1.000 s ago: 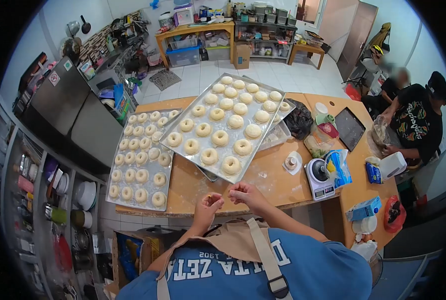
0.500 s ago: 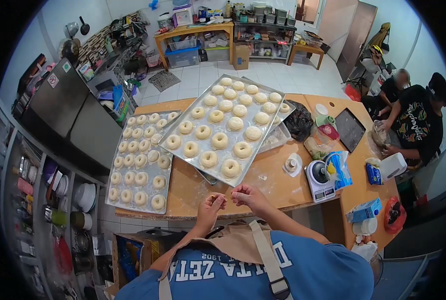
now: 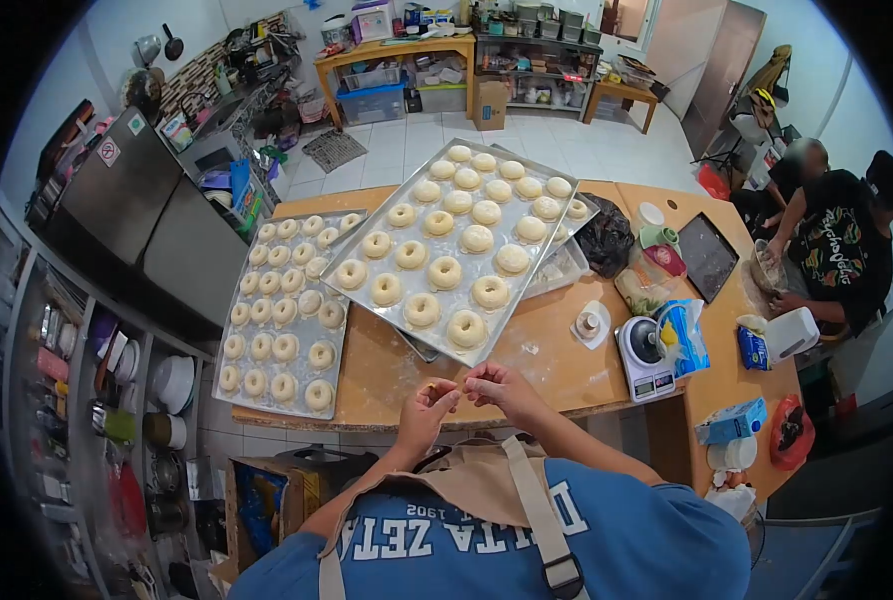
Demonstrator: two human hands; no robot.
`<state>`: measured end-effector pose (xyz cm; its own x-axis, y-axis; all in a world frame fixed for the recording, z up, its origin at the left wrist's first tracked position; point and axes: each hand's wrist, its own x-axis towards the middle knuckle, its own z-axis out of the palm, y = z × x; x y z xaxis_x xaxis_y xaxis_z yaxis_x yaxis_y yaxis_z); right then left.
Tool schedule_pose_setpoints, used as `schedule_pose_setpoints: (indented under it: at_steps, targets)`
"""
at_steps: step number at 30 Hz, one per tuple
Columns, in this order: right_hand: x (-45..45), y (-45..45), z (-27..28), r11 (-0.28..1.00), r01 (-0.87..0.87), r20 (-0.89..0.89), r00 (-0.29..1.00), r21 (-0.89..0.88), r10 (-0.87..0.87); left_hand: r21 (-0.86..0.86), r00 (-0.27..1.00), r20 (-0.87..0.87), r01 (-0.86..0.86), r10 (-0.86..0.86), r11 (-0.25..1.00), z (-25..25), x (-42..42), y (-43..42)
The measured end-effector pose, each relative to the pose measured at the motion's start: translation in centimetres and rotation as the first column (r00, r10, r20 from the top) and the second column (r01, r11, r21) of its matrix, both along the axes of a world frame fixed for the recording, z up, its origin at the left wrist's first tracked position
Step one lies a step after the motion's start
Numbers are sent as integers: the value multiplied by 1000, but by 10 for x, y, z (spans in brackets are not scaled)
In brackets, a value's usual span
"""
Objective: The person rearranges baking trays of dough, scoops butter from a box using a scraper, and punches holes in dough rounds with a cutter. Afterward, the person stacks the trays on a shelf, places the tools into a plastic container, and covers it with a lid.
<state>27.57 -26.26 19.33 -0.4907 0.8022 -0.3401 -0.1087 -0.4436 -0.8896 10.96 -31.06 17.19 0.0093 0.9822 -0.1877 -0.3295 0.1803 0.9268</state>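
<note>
My left hand (image 3: 427, 410) is curled at the table's front edge, thumb and fingers pressed together. Close beside it, my right hand (image 3: 502, 391) pinches its fingertips, nearly touching the left ones. Anything between the fingers is too small to make out. Just beyond both hands lies the near corner of a metal baking tray (image 3: 382, 318) bearing rows of raw dough rings (image 3: 467, 328). That tray rests askew, partly over other trays. To the left, a second baking tray (image 3: 297, 402) holds more dough rings (image 3: 319, 394).
Right of the trays are a kitchen scale (image 3: 651, 383), a white lidded item (image 3: 590, 326), a black plastic bag (image 3: 604, 240) and a dark tray (image 3: 709, 258). A co-worker (image 3: 837, 240) at the far right has hands in a bowl (image 3: 767, 268). Shelves (image 3: 127, 440) stand left.
The view has shifted slightly. My hands stay at the table edge, with fingertips changing position a little. The trays and dough rings stay in place.
</note>
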Motion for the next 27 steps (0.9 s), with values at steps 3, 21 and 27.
schedule_pose_setpoints:
  at_steps: [3,21,27]
  targets:
    - [-1,0,-2,1000,-7,-8,1000,0,7,-1,999,-34,5,-5,1000,4,0,-1]
    - [-3,9,-1,1000,-19,-33,999,9,20,1,1000,-6,-1,1,1000,3,-5,5]
    - [-6,13,-4,999,-34,-16,999,5,34,-14,1000,-22,-21,20,1000,6,-4,5]
